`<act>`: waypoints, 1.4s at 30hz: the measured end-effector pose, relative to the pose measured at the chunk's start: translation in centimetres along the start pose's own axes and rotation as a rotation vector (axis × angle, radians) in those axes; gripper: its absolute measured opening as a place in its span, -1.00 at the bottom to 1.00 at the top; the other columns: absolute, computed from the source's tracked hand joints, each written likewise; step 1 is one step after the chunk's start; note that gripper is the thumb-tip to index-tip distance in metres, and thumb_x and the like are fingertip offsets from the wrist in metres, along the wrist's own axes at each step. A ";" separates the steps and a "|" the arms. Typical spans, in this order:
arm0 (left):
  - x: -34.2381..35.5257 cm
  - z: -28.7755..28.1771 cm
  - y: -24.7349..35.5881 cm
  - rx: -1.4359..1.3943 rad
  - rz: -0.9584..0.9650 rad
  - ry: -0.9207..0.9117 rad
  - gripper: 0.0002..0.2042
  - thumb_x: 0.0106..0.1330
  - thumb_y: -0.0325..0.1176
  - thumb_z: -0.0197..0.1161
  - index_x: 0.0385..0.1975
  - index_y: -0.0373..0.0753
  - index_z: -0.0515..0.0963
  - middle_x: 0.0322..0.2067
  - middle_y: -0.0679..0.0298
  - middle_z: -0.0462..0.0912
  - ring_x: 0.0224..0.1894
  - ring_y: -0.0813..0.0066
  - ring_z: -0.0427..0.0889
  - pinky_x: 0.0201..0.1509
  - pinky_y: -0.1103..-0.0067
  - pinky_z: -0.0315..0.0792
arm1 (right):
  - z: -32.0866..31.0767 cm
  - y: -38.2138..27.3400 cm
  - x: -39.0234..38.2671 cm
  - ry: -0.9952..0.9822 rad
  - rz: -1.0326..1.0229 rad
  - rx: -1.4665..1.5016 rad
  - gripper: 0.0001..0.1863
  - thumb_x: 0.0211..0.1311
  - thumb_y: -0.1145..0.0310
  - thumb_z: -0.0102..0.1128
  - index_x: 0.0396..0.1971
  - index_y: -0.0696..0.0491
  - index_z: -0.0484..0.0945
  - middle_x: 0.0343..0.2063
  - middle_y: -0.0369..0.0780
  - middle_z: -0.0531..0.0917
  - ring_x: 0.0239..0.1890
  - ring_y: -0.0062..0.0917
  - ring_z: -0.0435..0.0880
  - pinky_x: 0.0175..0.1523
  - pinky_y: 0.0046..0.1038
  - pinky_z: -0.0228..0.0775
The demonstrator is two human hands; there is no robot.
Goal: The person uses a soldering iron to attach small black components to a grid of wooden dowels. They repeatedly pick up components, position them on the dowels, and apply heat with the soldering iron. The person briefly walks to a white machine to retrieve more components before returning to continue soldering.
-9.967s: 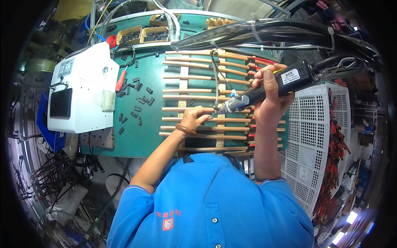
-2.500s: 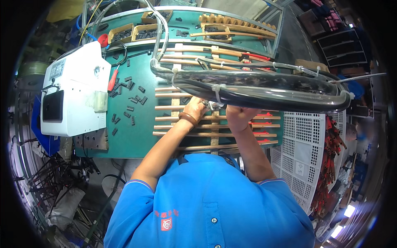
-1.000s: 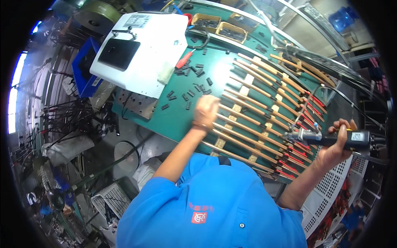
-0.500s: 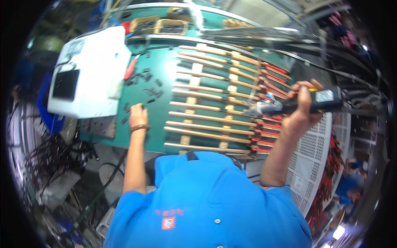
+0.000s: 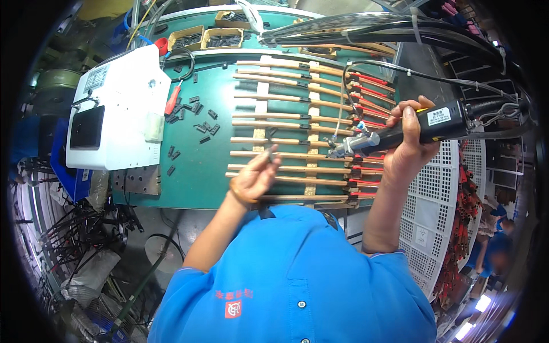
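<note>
My right hand [image 5: 413, 137] is wrapped round a black handheld power screwdriver [image 5: 394, 139], its silver nose pointing left over the rods. A thick cable leaves its rear, and thin hoses run to its nose. My left hand [image 5: 255, 177] is raised over the left part of the rods, fingers curled and pinching a small dark piece [image 5: 271, 152], blurred and partly hidden. Several long wooden rods [image 5: 280, 124] lie side by side across pale slotted strips [image 5: 261, 108]; some bear a small black block, and their right ends are black and red.
Loose black blocks [image 5: 213, 114] lie scattered on the green table [image 5: 191, 186], beside a red-handled screwdriver [image 5: 172, 100]. At left stands a white machine [image 5: 123, 108] with a dark screen. Boxes of black parts [image 5: 223, 39] sit at the back. A white perforated panel [image 5: 426, 220] stands at right.
My left hand has moved right from the scattered black blocks to the rods, carrying a small dark piece. My right hand stays near the same place with the power screwdriver.
</note>
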State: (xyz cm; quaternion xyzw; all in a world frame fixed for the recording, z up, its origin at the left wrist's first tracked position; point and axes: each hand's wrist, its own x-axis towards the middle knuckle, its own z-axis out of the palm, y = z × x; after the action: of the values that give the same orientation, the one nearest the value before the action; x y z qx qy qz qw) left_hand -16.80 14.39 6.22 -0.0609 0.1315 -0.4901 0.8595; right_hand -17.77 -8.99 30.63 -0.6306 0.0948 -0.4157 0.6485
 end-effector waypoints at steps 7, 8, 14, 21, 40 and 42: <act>2.9 0.6 -0.5 0.397 0.189 0.114 -0.70 0.38 -0.41 0.02 0.09 -0.27 0.34 -0.06 0.15 0.52 -0.04 0.33 0.58 -0.09 0.56 0.59 | -0.5 -0.9 -1.5 -0.006 0.013 -0.022 -0.67 0.11 0.62 0.12 -0.09 0.22 0.38 -0.40 -0.19 0.56 -0.43 -0.60 0.58 -0.34 -0.60 0.52; 2.6 0.7 -0.4 0.481 0.184 0.163 -0.69 0.36 -0.41 0.05 0.09 -0.26 0.35 -0.06 0.15 0.52 -0.06 0.34 0.59 -0.11 0.57 0.60 | -0.7 -0.8 -1.7 -0.009 0.022 -0.016 -0.67 0.11 0.62 0.12 -0.09 0.22 0.38 -0.40 -0.19 0.56 -0.43 -0.60 0.58 -0.34 -0.60 0.53; 0.8 3.3 0.1 0.750 0.207 0.397 -0.62 0.24 -0.35 0.25 0.07 -0.11 0.41 -0.10 0.26 0.57 -0.18 0.43 0.64 -0.34 0.69 0.53 | -1.6 -0.6 -1.2 -0.018 0.060 -0.032 -0.67 0.10 0.60 0.13 -0.09 0.19 0.39 -0.40 -0.21 0.56 -0.41 -0.59 0.56 -0.34 -0.56 0.49; 3.0 3.7 -3.5 1.064 0.173 0.544 -0.68 0.17 -0.33 0.33 -0.10 -0.26 0.49 -0.35 0.32 0.63 -0.32 0.53 0.66 -0.44 0.71 0.50 | -2.2 0.1 0.1 -0.055 0.064 0.004 -0.66 0.07 0.60 0.16 -0.10 0.19 0.40 -0.39 -0.22 0.57 -0.43 -0.60 0.56 -0.32 -0.58 0.48; 3.5 1.9 -7.1 0.643 0.232 0.298 -0.70 0.28 -0.47 0.15 0.01 -0.23 0.38 -0.14 0.18 0.57 -0.09 0.30 0.62 -0.24 0.62 0.63 | -5.3 1.5 -1.0 -0.119 0.091 0.019 -0.68 0.03 0.66 0.21 -0.17 0.19 0.43 -0.48 -0.35 0.57 -0.47 -0.81 0.48 -0.35 -0.72 0.37; 3.8 1.7 -6.7 0.673 0.210 0.332 -0.73 0.27 -0.45 0.18 -0.04 -0.22 0.41 -0.18 0.21 0.59 -0.10 0.31 0.63 -0.25 0.62 0.63 | -5.4 1.4 -1.2 -0.111 0.088 0.063 -0.68 0.03 0.66 0.20 -0.16 0.19 0.43 -0.48 -0.35 0.57 -0.46 -0.81 0.48 -0.34 -0.72 0.37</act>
State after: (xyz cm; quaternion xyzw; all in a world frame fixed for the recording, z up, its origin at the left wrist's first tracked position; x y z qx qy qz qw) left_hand -19.98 7.62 8.79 0.3184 0.1061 -0.4182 0.8441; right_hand -21.42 -12.34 27.85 -0.6273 0.0731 -0.3541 0.6898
